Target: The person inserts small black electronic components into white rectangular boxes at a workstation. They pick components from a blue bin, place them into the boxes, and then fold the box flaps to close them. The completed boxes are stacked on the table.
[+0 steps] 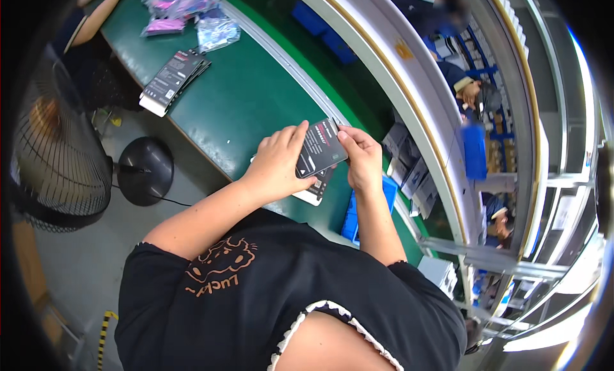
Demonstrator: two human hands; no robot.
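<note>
Over the green table point(233, 96), both hands hold a flat black package point(320, 148) with red and white print. My left hand point(278, 163) is closed around its left side, with the thumb along the lower edge. At its upper right edge, my right hand point(362, 158) pinches it between thumb and fingers. Partly hidden beneath it lies another black-and-white package point(314, 194). Farther left on the table rests a stack of similar black packages point(174, 81) with white ends.
Clear plastic bags with pink and blue contents point(182, 13) lie at the far end. A blue bin point(352, 221) stands by my right forearm. At left is a black fan point(61, 157). A shelf rail point(409, 96) curves along the right; other people work beyond it and at upper left.
</note>
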